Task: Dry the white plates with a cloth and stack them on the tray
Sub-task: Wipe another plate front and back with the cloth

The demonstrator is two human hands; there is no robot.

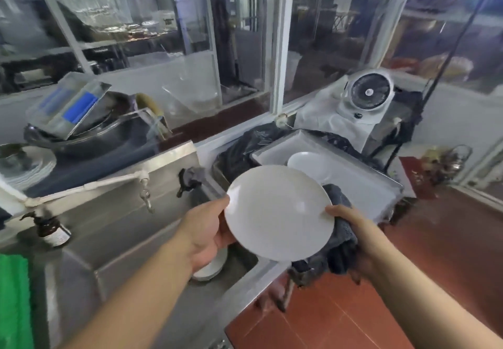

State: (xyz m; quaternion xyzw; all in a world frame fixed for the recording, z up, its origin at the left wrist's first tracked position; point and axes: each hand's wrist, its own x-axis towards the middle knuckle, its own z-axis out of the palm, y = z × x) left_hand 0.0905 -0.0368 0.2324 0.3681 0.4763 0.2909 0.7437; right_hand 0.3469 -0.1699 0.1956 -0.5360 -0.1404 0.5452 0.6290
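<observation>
I hold a round white plate (277, 212) tilted toward me above the right end of the steel sink (130, 240). My left hand (206, 231) grips its left rim. My right hand (351, 226) presses a dark grey cloth (340, 245) against the plate's right edge and back; the cloth hangs down below the hand. Behind the plate a metal tray (353, 182) rests on black plastic, with one white plate (310, 165) lying in it. More white plates (211, 268) sit in the sink under my left hand, mostly hidden.
A tap (145, 191) and a dark rag (190, 178) hang on the sink's back wall. A brown pump bottle (51, 230) stands at the left. Pans and lids (81, 120) pile behind the sink. A white fan (367, 94) stands past the tray. Red floor tiles (381, 308) lie at the right.
</observation>
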